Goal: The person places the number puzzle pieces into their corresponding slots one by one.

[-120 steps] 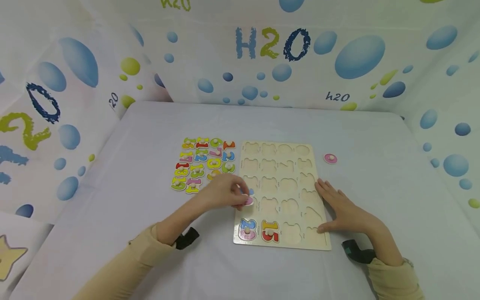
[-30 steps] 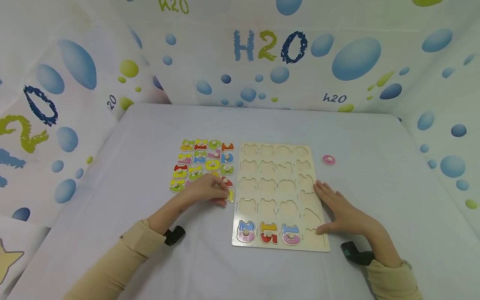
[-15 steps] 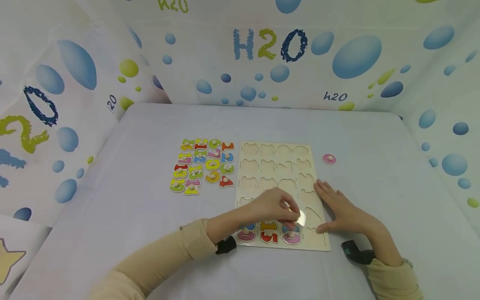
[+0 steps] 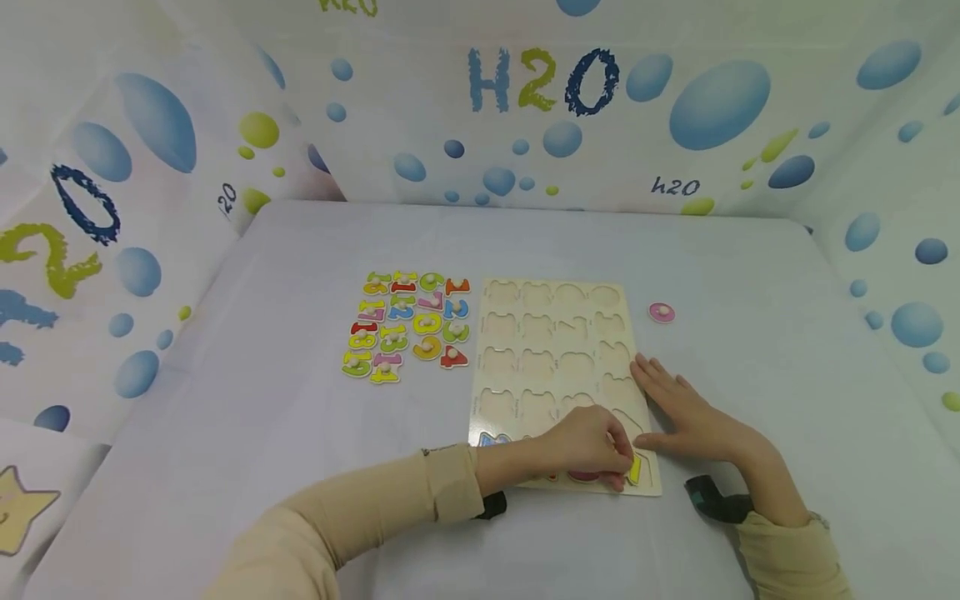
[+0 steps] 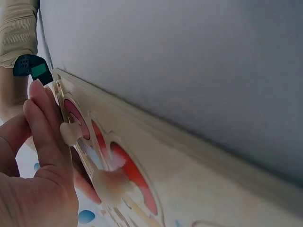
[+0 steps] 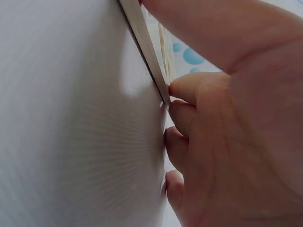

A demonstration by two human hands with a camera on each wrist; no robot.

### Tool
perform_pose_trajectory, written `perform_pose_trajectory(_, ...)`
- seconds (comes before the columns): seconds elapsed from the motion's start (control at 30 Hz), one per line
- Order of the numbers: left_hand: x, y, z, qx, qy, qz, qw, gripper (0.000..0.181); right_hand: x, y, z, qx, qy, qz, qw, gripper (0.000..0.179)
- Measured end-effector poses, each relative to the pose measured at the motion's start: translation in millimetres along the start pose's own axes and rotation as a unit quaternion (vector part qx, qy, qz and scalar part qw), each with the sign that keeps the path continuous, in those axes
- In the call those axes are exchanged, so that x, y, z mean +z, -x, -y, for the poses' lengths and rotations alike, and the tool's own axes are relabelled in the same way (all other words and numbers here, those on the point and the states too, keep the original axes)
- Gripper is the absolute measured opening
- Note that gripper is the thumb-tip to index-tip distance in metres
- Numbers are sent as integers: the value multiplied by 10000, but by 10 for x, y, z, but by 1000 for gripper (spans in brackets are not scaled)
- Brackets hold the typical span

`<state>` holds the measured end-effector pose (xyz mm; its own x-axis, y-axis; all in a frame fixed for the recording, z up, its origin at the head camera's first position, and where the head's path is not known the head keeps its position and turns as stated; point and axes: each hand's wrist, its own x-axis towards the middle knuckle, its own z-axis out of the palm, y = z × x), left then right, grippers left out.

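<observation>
We watch the left hand (image 4: 588,442) pinch a yellow piece (image 4: 635,470) at the board's (image 4: 557,385) five o'clock corner — the right hand (image 4: 693,423), fingers straight, thumb apart, rests at its three o'clock edge.

Before me, the white-covered tabletop (image 4: 742,275) carries a pale wooden number-puzzle board (image 4: 556,383); columns of bright, knobbed number pieces (image 4: 393,339) lie near its left edge, and one pink zero piece (image 4: 662,313) lies apart beyond its right edge. Some of my right fingers (image 6: 180,144) touch the tabletop.
</observation>
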<state>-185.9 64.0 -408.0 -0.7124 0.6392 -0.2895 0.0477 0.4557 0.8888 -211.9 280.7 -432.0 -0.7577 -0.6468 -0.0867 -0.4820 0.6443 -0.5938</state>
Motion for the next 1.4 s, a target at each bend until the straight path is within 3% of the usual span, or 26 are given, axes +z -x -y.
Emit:
perform_pose_trajectory(0.17,38,-10,-7,-309,507,-51,9982,9,-18,-7,3,15,-23,-12,10000,93)
perform_pose_trajectory(0.33,67,-21,-30,-582,1146,-39,9917,9,-36,-13,10,89,-6,-13,10000,93)
perform_pose_trajectory(0.57,69,-5,-74,-927,1546,-38,9836,10,-49,-18,17,115,25,-51,9999,93)
perform_pose_trajectory(0.67,39,13,-85,-849,1413,135,9862,8,-45,-11,20,134,13,-79,9999,93)
perform_pose_trajectory(0.77,-59,46,-59,-361,994,382,9937,14,-32,-3,16,154,-2,-106,9998,94)
perform_pose_trajectory(0.87,-294,124,-11,122,610,335,9975,22,-6,-2,11,232,-25,-99,9997,95)
perform_pose_trajectory(0.97,-671,255,86,212,405,-207,9987,23,23,-2,11,365,-42,-72,9993,97)
perform_pose_trajectory(1.07,-1111,457,275,-81,184,-993,9949,25,47,0,22,482,-71,-46,9988,98)
perform_pose_trajectory(1.2,-1595,821,640,-529,-229,-1791,9821,26,56,6,42,542,-118,-28,9985,98)
perform_pose_trajectory(1.3,-1817,1113,913,-947,-498,-2143,9709,27,51,7,50,523,-79,-27,9986,98)
perform_pose_trajectory(1.4,-1940,1321,1110,-1291,-518,-2317,9628,28,41,8,53,461,-11,-36,9989,98)
